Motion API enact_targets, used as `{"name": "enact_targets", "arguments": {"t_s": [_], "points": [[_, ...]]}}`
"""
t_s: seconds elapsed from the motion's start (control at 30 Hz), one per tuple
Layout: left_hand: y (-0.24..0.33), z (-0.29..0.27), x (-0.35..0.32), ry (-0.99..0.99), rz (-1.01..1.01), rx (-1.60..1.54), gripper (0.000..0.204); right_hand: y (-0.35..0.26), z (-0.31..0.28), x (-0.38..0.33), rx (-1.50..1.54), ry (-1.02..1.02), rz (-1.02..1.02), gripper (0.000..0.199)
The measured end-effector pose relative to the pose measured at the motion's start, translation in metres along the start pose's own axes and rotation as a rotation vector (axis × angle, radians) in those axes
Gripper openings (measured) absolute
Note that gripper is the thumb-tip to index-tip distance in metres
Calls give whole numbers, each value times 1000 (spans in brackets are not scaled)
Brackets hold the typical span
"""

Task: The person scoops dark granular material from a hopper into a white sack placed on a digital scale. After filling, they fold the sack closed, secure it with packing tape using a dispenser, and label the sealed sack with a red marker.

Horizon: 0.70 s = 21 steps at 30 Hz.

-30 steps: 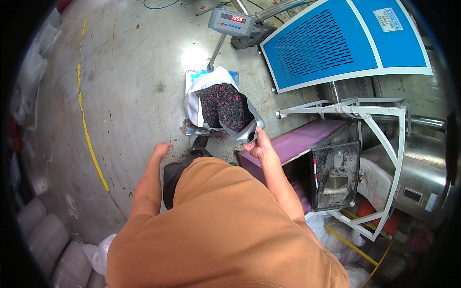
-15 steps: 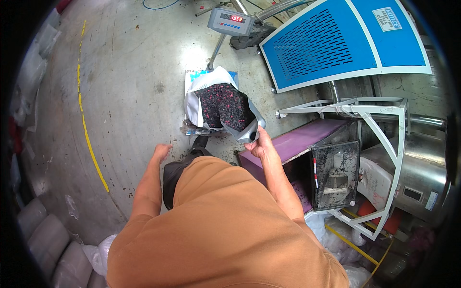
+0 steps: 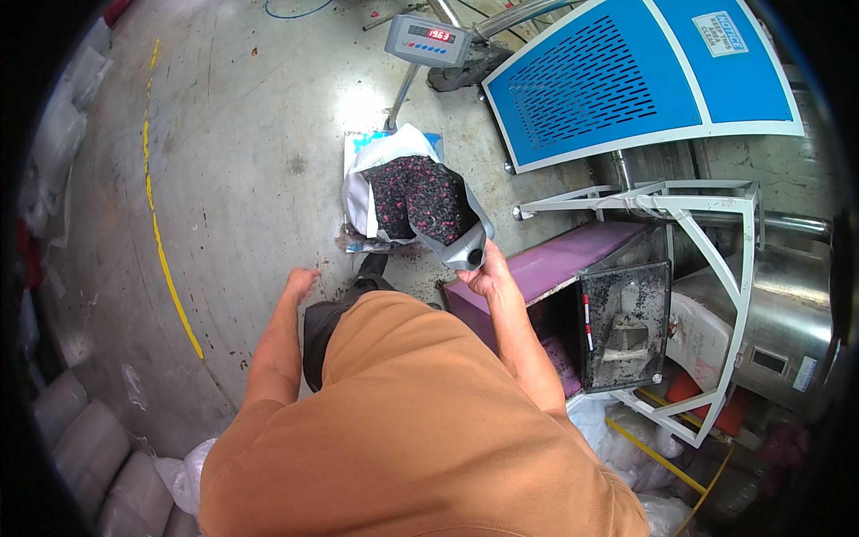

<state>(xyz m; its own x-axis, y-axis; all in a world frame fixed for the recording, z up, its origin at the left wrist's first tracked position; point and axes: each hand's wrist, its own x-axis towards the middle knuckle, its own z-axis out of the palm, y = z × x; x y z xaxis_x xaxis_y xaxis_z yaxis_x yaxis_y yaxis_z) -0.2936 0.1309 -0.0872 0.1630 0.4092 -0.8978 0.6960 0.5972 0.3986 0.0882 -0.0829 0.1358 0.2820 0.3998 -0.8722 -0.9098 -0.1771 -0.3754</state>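
Observation:
A white sack (image 3: 369, 192) stands open on a floor scale, filled with dark granules speckled pink (image 3: 416, 197). My right hand (image 3: 483, 273) grips a grey plastic scoop (image 3: 463, 237) whose mouth lies in the granules at the sack's right rim. My left hand (image 3: 300, 282) hangs free over the concrete floor, left of the sack, fingers loosely apart and holding nothing. My orange shirt fills the lower middle of the view.
The scale's display head (image 3: 428, 40) stands on a pole behind the sack. A blue perforated machine panel (image 3: 617, 80) is at the upper right. A purple bin (image 3: 573, 255), white metal frame (image 3: 716, 295), steel drum (image 3: 792, 304). A yellow floor line (image 3: 165, 259) runs left; sacks lie lower left.
Almost nothing moved. My right hand with the scoop stays at the sack's rim, and my left hand stays out to the side.

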Motion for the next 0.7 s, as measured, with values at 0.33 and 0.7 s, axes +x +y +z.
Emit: {"name": "enact_targets", "arguments": {"t_s": [0.33,0.7], "points": [[-1,4,7,0,14,19,33,-2,4,-7,-18,32,-43,37],[0,1,6,-71,-20,86,50,-8,6,10,-168,72,-141,45]]}}
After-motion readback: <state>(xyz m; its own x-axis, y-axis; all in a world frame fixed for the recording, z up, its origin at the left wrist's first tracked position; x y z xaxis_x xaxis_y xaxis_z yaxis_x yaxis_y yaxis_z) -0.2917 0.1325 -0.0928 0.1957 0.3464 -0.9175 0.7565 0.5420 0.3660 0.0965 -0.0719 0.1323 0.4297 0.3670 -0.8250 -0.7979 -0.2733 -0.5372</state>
